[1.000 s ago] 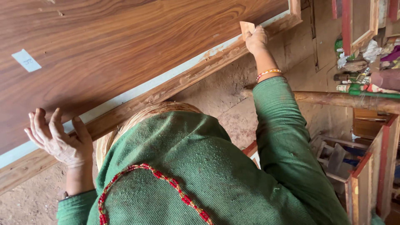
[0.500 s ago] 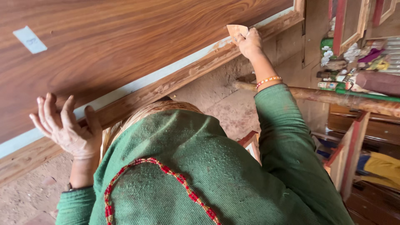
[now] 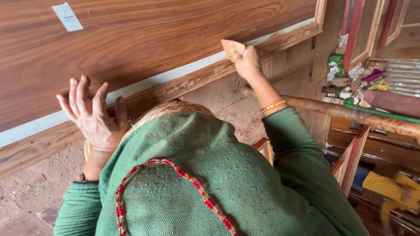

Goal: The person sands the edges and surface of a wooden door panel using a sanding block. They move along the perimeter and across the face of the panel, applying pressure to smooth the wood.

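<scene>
Where the raw wooden frame (image 3: 175,89) borders the large veneered door panel (image 3: 166,35), the right hand (image 3: 246,60) presses a small tan piece of sandpaper (image 3: 231,46) against it. Fingers closed around the sheet; its free corner sticks up past the knuckles. Contact point lies toward the frame's right end, short of the mitred corner at the upper right.

Frame long axis: runs diagonally across the view, low at the left edge, high at the right. A pale grey strip (image 3: 144,84) sits between frame and veneer along the same line. The right hand is on the frame, well out from the body at arm's reach. An orange beaded bracelet (image 3: 272,105) sits on that wrist.

Left hand (image 3: 94,114): open, fingers spread and raised, holds nothing. It lies against the frame's lower-left stretch; whether the palm actually bears on the wood I cannot tell. The two hands are well apart along the frame.

Panel surface: a small pale label (image 3: 67,17) near its upper-left area.

Containers: none in reach. To the right, past a rough wooden pole (image 3: 345,112), a cluttered heap of bottles and rags (image 3: 350,78) lies on the floor, contents too blurred to sort. Red-edged wooden frames (image 3: 350,161) stand below it.
</scene>
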